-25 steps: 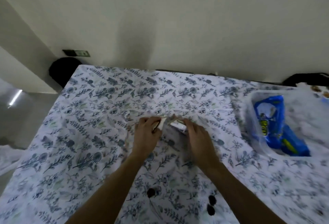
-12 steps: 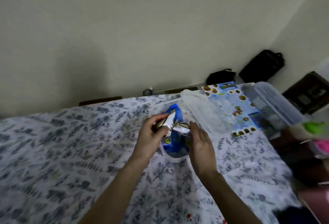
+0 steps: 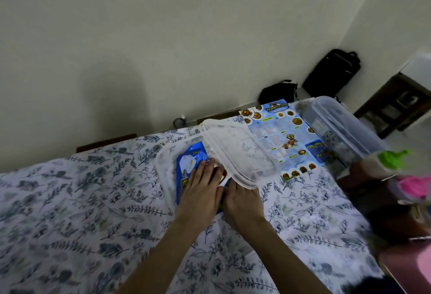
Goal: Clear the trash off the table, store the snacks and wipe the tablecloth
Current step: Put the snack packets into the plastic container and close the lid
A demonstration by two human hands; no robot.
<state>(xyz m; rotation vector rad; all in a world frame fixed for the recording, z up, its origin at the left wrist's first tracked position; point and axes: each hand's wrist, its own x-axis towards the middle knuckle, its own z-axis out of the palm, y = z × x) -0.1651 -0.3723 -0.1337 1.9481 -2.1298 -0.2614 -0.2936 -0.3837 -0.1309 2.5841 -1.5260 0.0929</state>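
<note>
A clear plastic container stands on the floral tablecloth with a blue snack packet inside it. Its clear lid lies tilted over the container's right side. My left hand and my right hand are both down inside the container on top of the blue packet. Between them they hold a small white snack packet, of which only a corner shows. The lid's edge hides my right fingertips.
A blue food menu lies to the right of the lid, with a second long clear container beyond it. A green-capped bottle and something pink are at the table's right edge. Black bags lean on the wall.
I carried the small white packet from the middle of the tablecloth rightward to the container. My hands have dropped from above it down into it.
</note>
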